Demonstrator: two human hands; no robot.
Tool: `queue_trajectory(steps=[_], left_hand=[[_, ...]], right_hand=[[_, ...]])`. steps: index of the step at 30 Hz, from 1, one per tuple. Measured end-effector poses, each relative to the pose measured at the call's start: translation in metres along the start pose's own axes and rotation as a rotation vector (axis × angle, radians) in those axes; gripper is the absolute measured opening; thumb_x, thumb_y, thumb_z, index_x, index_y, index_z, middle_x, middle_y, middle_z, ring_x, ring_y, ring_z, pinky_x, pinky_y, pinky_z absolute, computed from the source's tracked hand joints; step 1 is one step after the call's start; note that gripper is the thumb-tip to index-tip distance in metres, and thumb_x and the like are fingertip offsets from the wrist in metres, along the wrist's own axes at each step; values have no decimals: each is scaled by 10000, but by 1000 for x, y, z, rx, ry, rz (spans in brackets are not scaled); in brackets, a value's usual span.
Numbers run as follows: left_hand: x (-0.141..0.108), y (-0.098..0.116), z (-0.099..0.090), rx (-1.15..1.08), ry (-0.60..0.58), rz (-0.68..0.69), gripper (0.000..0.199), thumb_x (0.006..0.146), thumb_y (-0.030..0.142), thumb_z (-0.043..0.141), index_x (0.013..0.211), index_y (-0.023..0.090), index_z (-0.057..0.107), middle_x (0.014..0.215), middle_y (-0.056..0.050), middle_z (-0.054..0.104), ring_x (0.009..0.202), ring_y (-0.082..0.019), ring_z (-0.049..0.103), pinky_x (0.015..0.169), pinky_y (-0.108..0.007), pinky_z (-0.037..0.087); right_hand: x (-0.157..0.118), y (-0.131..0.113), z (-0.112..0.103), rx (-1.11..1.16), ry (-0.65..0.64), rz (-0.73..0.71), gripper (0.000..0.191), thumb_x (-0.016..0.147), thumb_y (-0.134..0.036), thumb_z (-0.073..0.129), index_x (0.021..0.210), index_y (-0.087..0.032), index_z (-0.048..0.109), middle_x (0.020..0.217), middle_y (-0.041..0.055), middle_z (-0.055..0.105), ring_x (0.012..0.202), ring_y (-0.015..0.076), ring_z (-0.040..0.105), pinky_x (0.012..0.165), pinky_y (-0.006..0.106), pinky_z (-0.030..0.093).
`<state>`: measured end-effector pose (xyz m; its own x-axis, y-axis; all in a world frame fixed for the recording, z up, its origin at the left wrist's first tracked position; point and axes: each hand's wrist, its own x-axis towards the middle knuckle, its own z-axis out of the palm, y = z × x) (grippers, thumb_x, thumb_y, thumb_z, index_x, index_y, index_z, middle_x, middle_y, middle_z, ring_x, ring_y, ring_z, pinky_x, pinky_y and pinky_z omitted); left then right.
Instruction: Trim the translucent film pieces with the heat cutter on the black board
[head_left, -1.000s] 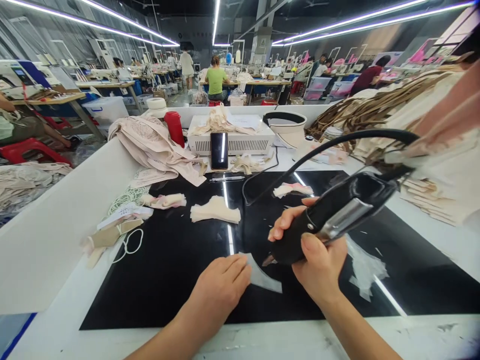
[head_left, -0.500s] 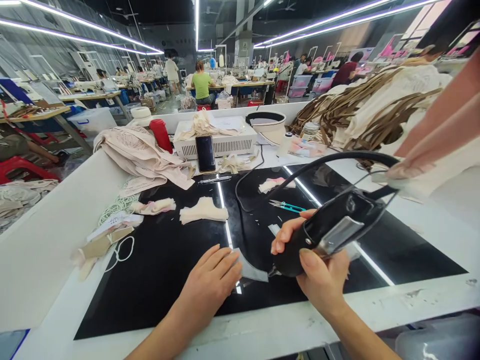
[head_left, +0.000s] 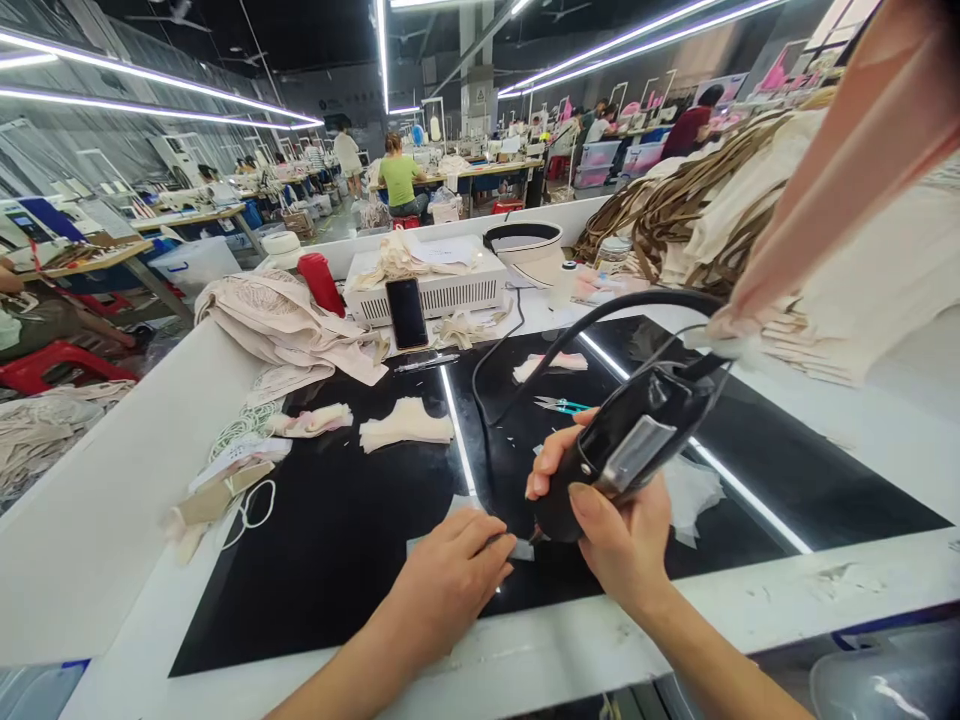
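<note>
My right hand [head_left: 619, 535] is wrapped round a black corded hand tool [head_left: 615, 450], its small tip pointing down and left. The tip meets the right end of a pale translucent piece of thin material [head_left: 523, 550], or comes very close to it. My left hand [head_left: 454, 565], fingers bunched and curled, presses this piece onto the glossy black board [head_left: 300, 580] and covers its middle. A pinkish cloth strip [head_left: 817, 210] runs from the tool's rear end to the upper right. More translucent pieces [head_left: 691, 495] lie right of my right hand.
A cream fabric stack [head_left: 405, 425] and teal thread snips [head_left: 562, 405] lie on the board. Behind stand a phone [head_left: 406, 313], a white vented box [head_left: 457, 290] and a red bottle [head_left: 320, 285]. The tool's black cable [head_left: 577, 335] arches over the board. Co-workers sit farther back.
My left hand has slid right along the translucent piece, its fingers now more bunched, closer to the tool. The tool and my right hand have shifted slightly left; the view has moved a little.
</note>
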<state>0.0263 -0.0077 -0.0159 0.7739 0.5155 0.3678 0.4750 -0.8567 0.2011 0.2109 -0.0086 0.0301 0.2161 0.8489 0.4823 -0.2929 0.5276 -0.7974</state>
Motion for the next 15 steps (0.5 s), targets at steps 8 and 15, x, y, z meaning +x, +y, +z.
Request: queue_trajectory(steps=[8, 15], left_hand=[[-4, -1, 1, -21, 3, 0, 228, 977, 141, 623, 1200, 159, 666, 1150, -101, 689, 1041, -246, 663, 901, -389, 629], [-6, 0, 0, -21, 30, 30, 181, 1008, 183, 595, 1163, 169, 687, 1170, -104, 694, 1087, -252, 661, 958, -415, 615]], right_hand=[[-7, 2, -1, -29, -9, -9, 320, 905, -342, 758, 1159, -300, 569, 885, -9, 677, 665, 136, 648, 594, 285, 576], [-7, 3, -4, -12, -5, -5, 360, 894, -348, 771, 1182, -291, 564, 909, -2, 672, 675, 140, 660, 603, 294, 580]])
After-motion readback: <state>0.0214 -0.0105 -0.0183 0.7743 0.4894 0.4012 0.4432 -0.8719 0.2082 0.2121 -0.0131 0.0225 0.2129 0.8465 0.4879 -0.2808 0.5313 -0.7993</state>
